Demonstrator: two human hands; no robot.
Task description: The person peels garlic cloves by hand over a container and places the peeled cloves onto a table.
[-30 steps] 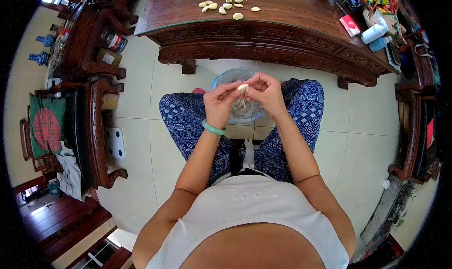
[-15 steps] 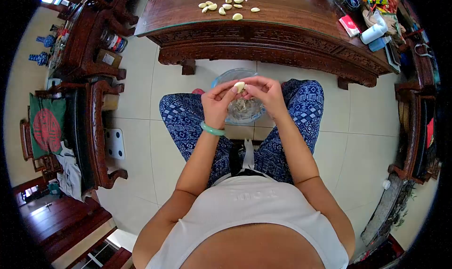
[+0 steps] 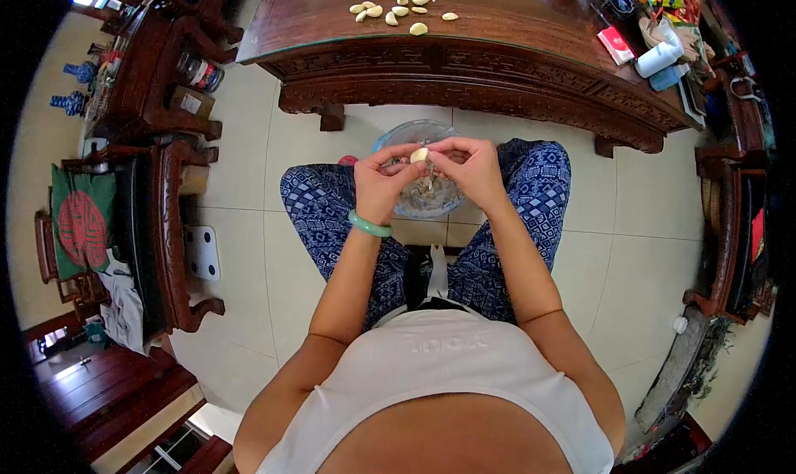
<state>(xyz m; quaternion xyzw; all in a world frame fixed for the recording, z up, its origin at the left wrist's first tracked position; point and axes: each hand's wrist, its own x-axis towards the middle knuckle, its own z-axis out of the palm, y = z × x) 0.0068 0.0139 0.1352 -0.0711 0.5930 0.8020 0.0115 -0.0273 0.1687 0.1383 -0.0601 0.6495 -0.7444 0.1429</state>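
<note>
A pale garlic clove (image 3: 419, 155) is pinched between the fingertips of both hands, above a clear bin (image 3: 452, 204) lined with a plastic bag. My left hand (image 3: 381, 175), with a green bangle (image 3: 370, 225) at the wrist, grips the clove from the left. From the right, my right hand (image 3: 473, 169) closes thumb and fingers on it. Bits that look like garlic skins (image 3: 427, 194) lie in the bin below. Several peeled garlic cloves (image 3: 391, 18) lie in a loose group on the wooden table in front.
The carved wooden table (image 3: 497, 51) stands ahead, with a white bottle (image 3: 658, 59), a red and white packet (image 3: 615, 45) and colourful bags at its right end. Wooden seats flank both sides. Patterned trousers (image 3: 531, 184) frame the bin on the tiled floor.
The clove has turned in the fingers and sits slightly lower. The finger positions of both hands have shifted a little. The cloves on the table stay where they were.
</note>
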